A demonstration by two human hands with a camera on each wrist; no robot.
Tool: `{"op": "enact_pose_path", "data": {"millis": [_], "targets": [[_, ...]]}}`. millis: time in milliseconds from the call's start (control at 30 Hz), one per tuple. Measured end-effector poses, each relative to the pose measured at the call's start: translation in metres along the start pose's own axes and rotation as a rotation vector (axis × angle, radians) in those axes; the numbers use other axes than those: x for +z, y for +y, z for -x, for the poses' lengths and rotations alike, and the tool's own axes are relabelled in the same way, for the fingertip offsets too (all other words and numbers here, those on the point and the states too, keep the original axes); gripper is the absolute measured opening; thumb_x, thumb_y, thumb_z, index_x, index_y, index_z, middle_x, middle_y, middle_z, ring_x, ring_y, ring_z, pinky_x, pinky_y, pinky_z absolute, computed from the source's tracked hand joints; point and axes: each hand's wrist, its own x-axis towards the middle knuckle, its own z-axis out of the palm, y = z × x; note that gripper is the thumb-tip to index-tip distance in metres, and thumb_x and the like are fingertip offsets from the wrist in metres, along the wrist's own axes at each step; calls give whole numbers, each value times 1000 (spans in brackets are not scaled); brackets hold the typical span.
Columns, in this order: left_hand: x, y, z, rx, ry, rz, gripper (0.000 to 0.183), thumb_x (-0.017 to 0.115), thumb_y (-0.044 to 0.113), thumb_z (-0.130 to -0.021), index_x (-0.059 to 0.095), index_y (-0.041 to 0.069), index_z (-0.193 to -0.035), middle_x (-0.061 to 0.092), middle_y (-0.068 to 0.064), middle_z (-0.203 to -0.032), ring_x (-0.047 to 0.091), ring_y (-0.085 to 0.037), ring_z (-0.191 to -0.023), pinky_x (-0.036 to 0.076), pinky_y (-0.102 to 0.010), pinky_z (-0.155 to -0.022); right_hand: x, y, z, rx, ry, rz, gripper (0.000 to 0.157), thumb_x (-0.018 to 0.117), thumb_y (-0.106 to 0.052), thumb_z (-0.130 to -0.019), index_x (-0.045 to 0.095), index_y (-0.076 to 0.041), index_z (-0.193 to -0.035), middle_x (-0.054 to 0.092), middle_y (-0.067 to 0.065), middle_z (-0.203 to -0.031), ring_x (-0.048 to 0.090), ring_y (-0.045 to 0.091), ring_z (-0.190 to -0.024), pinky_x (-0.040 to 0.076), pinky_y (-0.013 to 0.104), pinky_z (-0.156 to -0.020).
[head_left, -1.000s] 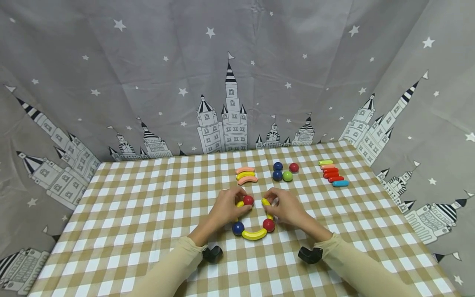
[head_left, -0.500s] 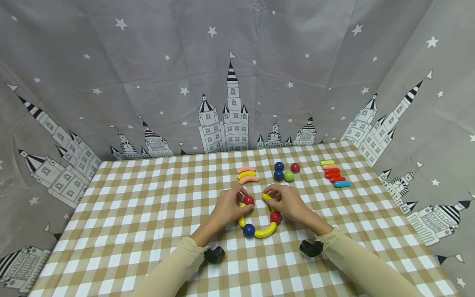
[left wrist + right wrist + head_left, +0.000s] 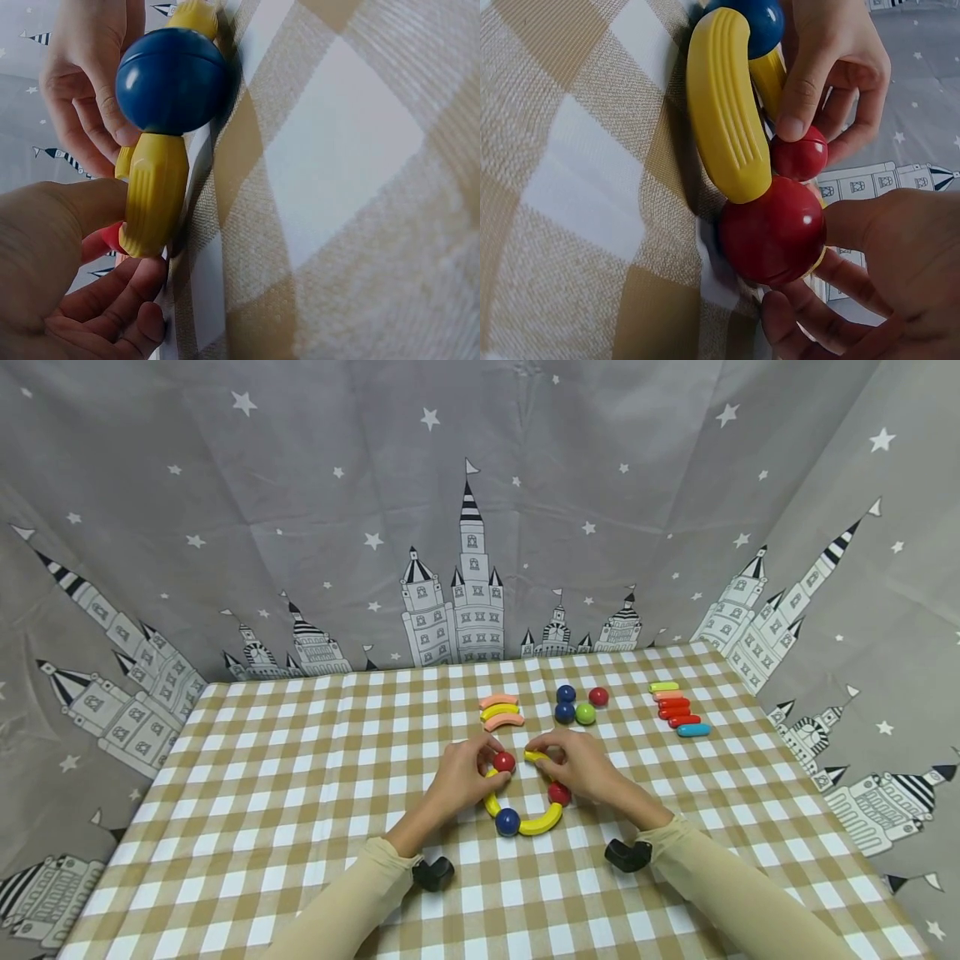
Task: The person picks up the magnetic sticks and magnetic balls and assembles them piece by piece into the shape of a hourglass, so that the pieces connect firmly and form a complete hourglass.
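Between both hands lies a ring-like chain of yellow curved rods joined by balls, with a gap at its far side. My left hand [image 3: 468, 772] pinches the red ball [image 3: 504, 762] at one end, beside a yellow curved rod [image 3: 157, 195]. At the other end, my right hand [image 3: 581, 767] grips a yellow curved rod [image 3: 535, 757], its tip pointing at that ball. On the near side, the blue ball [image 3: 507, 822] and a second red ball [image 3: 772, 229] flank another yellow curved rod [image 3: 541, 819]. The fingers partly cover both side rods.
Behind the hands lie pink and yellow curved rods [image 3: 502, 712]. Right of them are two blue balls, a red ball [image 3: 598, 697] and a green ball [image 3: 585, 714]. Several straight rods [image 3: 678, 712] lie farther right on the checked tablecloth [image 3: 262, 793]. A grey castle-print curtain [image 3: 337, 527] stands behind.
The chain's near side has swung right, the blue ball shifting right and the second red ball right and away. The right hand's rod has turned its tip leftward, toward the left hand's ball.
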Motion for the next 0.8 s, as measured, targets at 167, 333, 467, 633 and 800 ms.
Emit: {"op": "enact_pose_path", "data": {"millis": [167, 333, 467, 633, 800], "targets": [[0, 1, -1, -10, -16, 11, 28, 87, 16, -81, 70, 10, -103, 66, 1, -79, 57, -12, -66, 46, -24, -58, 0, -2, 0, 22, -12, -17, 22, 76, -14, -94, 75, -14, -116, 73, 2, -112, 60, 10, -79, 52, 28, -70], [2, 1, -3, -16, -29, -1, 30, 89, 17, -81, 70, 11, -104, 67, 3, -83, 58, -12, -67, 46, -25, -60, 2, -3, 0, 15, -8, -27, 18, 77, -13, -93, 76, -15, -111, 73, 0, -111, 60, 11, -80, 51, 28, -70], [3, 2, -4, -33, -36, -5, 30, 89, 17, -81, 71, 12, -105, 67, 3, -83, 58, -13, -68, 47, -26, -62, 4, -3, 0, 1, -11, -34, 16, 77, -12, -93, 76, -15, -109, 72, -2, -109, 58, 12, -81, 51, 28, -70], [4, 2, -5, -35, -38, -13, 30, 89, 17, -81, 71, 12, -105, 66, 3, -82, 56, -12, -67, 46, -26, -61, 5, -3, 1, -6, -3, -40, 16, 77, -12, -93, 76, -15, -108, 72, -2, -107, 58, 12, -80, 50, 27, -68], [3, 3, -3, -24, -47, 24, 29, 88, 14, -82, 70, 12, -104, 68, 2, -85, 54, -11, -65, 45, -24, -58, 5, -1, 1, -21, -3, -43, 16, 77, -11, -93, 77, -14, -109, 73, -2, -108, 59, 11, -80, 51, 27, -68]]}}
